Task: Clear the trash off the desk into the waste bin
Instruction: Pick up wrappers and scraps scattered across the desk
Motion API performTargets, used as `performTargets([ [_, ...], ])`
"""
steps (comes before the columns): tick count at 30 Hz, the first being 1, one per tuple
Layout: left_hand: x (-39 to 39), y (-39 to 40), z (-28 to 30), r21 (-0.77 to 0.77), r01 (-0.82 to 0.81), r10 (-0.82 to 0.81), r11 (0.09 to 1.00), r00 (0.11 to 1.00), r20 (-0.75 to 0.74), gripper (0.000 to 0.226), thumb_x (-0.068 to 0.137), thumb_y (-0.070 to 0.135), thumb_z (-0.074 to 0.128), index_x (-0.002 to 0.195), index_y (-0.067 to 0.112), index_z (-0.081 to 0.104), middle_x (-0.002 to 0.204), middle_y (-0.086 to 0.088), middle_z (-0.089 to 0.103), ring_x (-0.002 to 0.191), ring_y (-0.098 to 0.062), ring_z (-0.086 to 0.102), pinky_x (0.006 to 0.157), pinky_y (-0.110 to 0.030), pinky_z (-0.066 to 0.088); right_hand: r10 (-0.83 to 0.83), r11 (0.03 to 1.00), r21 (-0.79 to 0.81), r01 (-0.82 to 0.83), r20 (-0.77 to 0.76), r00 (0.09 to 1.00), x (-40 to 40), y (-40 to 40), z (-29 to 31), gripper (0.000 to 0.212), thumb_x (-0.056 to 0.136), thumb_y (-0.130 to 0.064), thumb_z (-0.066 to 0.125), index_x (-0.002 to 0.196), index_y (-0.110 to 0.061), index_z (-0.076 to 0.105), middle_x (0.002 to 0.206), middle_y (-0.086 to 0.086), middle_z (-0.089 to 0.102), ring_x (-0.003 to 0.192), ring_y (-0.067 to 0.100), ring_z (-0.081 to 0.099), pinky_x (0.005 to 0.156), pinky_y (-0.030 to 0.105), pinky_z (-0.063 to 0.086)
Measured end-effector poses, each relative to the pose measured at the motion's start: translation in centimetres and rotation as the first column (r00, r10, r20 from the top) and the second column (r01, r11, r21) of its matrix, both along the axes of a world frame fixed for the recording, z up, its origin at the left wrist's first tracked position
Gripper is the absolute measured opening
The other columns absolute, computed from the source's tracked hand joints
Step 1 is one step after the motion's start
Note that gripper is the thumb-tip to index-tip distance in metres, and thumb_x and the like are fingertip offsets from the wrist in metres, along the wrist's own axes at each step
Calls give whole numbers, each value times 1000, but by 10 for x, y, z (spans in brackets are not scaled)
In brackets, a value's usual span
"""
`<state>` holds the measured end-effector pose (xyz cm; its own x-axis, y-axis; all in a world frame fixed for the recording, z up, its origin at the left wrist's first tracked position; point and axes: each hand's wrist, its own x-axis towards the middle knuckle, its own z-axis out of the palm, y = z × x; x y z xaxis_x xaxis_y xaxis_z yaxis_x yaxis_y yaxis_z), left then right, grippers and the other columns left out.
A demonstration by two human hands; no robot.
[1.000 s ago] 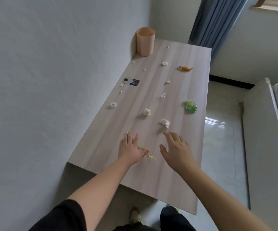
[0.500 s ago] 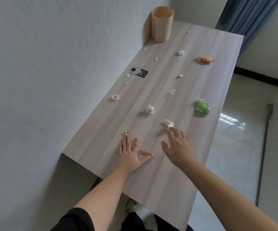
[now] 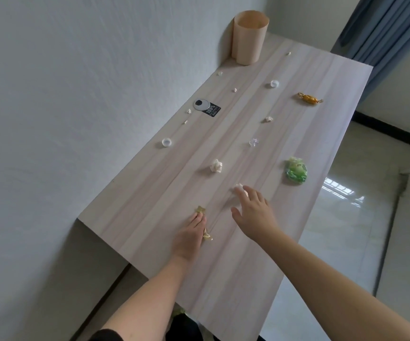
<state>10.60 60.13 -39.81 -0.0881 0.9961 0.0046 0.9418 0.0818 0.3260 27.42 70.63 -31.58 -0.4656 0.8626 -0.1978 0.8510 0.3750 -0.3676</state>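
While trash lies scattered over the counter (image 3: 267, 254), the left hand (image 3: 189, 236) presses flat on a gold wrapper (image 3: 206, 236), fingers together; the wrapper's ends show at the fingertips and beside the thumb, so its long axis runs along the hand, toward the far end. Whether the hand grips it or only covers it, I cannot tell. Right hand (image 3: 254, 214), fingers spread and apart, reaches a white paper wad (image 3: 240, 188) lying just beyond its fingertips, touching or nearly so. Right hand is clearly the nearer one for that wad.

Count, moving outward: second white wad (image 3: 216, 166) ahead and between the hands' lines; green wrapper (image 3: 296, 170) off to the right, near the counter edge; one clear scrap (image 3: 253, 142); one small crumb (image 3: 268, 119); gold candy (image 3: 309, 99), long axis across the counter; two white caps (image 3: 166, 143) (image 3: 274, 84); about six tiny crumbs along the wall side. A black-and-silver sticker (image 3: 207, 108) looks fixed, not trash.

Bin (image 3: 249, 36) stands upright at the far corner against the wall, well apart from both hands. Judgement: nothing binned yet from what lies here; each grab needs a long carry forward.
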Motion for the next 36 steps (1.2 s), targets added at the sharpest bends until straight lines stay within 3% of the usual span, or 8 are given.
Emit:
performTargets([
  [3,-5,3,10,-68,-18,19,998,1000,17,38,50,3,88,84,9,73,84,-6,76,76,-21,73,55,-26,55,7,1000,-2,-7,15,1000,-2,7,-7,54,92,-39,43,142,-23,29,150,5,34,137,26,29,111,39,27],
  [6,-6,8,21,-184,-71,98,980,985,143,17,76,2,64,92,7,63,94,-14,68,87,-33,65,69,-38,49,12,1000,-13,-12,23,1000,-6,15,-14,54,92,-37,43,142,-22,29,150,4,34,138,25,28,110,40,27],
  [12,-13,14,45,-59,-182,191,982,909,372,60,72,-12,48,125,14,58,109,-12,66,101,-27,59,93,-29,44,-22,995,-99,30,83,996,-16,38,-27,55,90,-32,41,142,-21,27,151,5,29,137,27,26,107,45,29],
  [16,-22,14,69,-70,-130,148,989,886,439,44,69,-15,45,90,14,71,82,2,57,76,-17,61,71,-18,45,-70,986,-142,91,145,987,-23,47,-40,50,91,-24,41,140,-21,29,143,7,33,130,29,31,92,43,36],
  [19,-26,12,85,-30,-218,211,976,886,413,32,69,-12,45,63,17,56,68,9,51,63,-4,49,59,-21,36,-64,983,-157,95,188,980,-23,50,-49,50,86,-6,44,133,-20,34,131,9,38,120,29,35,83,38,35],
  [25,-31,8,101,-149,-414,428,898,740,519,28,81,4,39,59,17,49,50,7,47,46,-11,42,48,-27,33,-41,988,-143,58,121,992,-17,55,-66,52,71,16,47,117,-9,44,116,15,43,98,31,42,75,35,40],
  [30,-32,9,114,-118,-472,463,873,731,502,39,88,47,41,62,17,43,46,7,38,40,-8,32,43,-27,28,-250,919,-335,206,-94,964,-23,59,-51,12,89,-8,37,92,-11,49,95,5,45,79,26,47,65,32,36],
  [36,-32,11,122,-72,-464,439,883,762,476,48,82,51,55,51,17,41,41,7,40,41,-8,38,39,-16,28,-472,831,-456,319,-271,839,-25,67,-17,26,85,-26,32,63,-13,37,64,5,40,59,23,37,48,29,26],
])
